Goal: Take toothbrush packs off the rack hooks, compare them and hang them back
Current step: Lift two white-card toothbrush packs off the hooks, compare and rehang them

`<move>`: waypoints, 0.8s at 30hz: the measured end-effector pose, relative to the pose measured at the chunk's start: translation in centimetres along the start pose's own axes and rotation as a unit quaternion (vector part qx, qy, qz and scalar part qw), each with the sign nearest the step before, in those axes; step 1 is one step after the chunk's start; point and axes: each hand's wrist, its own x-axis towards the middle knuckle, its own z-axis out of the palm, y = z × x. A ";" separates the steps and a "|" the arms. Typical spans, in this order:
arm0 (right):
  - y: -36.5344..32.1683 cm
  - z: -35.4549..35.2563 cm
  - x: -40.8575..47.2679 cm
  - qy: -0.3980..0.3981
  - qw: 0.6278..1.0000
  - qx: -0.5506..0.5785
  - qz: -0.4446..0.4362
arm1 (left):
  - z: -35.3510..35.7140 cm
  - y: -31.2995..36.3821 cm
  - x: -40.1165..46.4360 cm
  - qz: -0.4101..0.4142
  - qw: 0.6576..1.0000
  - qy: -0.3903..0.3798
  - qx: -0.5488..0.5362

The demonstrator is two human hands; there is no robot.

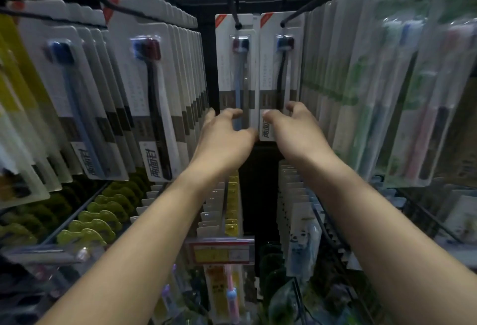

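Note:
Two white toothbrush packs hang side by side on black rack hooks at the centre. The left pack (233,71) hangs from one hook (233,4), the right pack (280,71) from another hook (299,13). My left hand (224,136) grips the bottom of the left pack, fingers curled round its edges. My right hand (291,128) grips the bottom of the right pack, thumb on its front by the printed label. The lower ends of both packs are hidden by my hands.
Long rows of the same white packs (152,87) hang on hooks to the left, green-and-clear packs (387,79) to the right. Below hang yellow-green items (100,218), small carded packs (227,208) and a price tag (222,251).

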 end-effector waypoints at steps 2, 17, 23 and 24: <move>0.4 0.2 0.4 0.000 1.000 0.005 0.001 | 0.1 -0.4 0.6 -0.005 1.000 0.007 -0.007; 0.9 0.6 1.0 0.016 1.000 0.009 0.004 | 0.8 -0.9 2.1 -0.012 0.996 0.043 -0.082; 0.6 0.4 0.2 0.014 1.000 -0.009 -0.007 | 0.8 -0.9 1.7 0.008 0.996 0.064 -0.057; 0.5 0.4 0.1 0.011 1.000 -0.012 -0.008 | 0.8 -0.9 1.7 0.010 0.996 0.064 -0.055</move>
